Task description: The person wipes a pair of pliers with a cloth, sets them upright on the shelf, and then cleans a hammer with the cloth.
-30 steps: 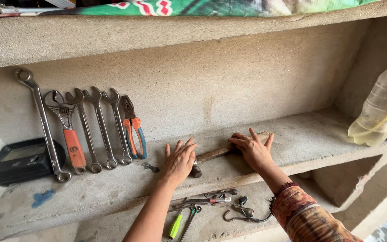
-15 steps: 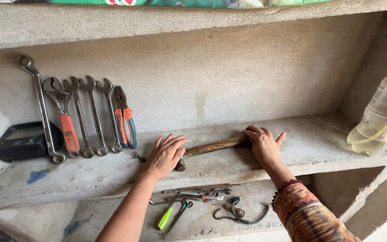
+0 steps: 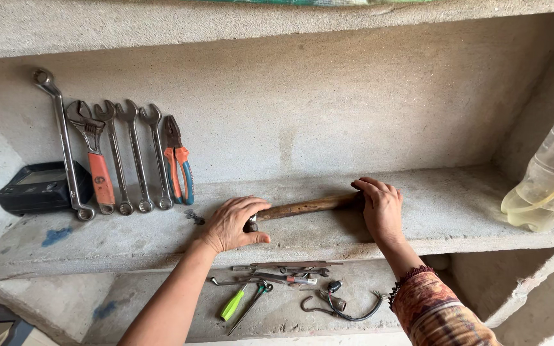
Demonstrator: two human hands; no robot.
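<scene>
A hammer with a brown wooden handle (image 3: 306,207) lies along the concrete shelf (image 3: 456,218). My left hand (image 3: 232,223) rests over its metal head end, fingers curled around it. My right hand (image 3: 381,208) is closed over the far end of the handle. A patterned sleeve covers my right forearm. Both hands touch the hammer, which stays on the shelf surface.
Several spanners (image 3: 129,154), an adjustable wrench (image 3: 94,160) and orange-blue pliers (image 3: 179,163) lean against the back wall at left, beside a black case (image 3: 40,187). A plastic bottle (image 3: 553,176) stands at right. The lower shelf holds a green screwdriver (image 3: 233,304), small tools and a cable.
Both hands have shifted from lying flat on the shelf to closing on the hammer's two ends. The view has moved closer and slightly right.
</scene>
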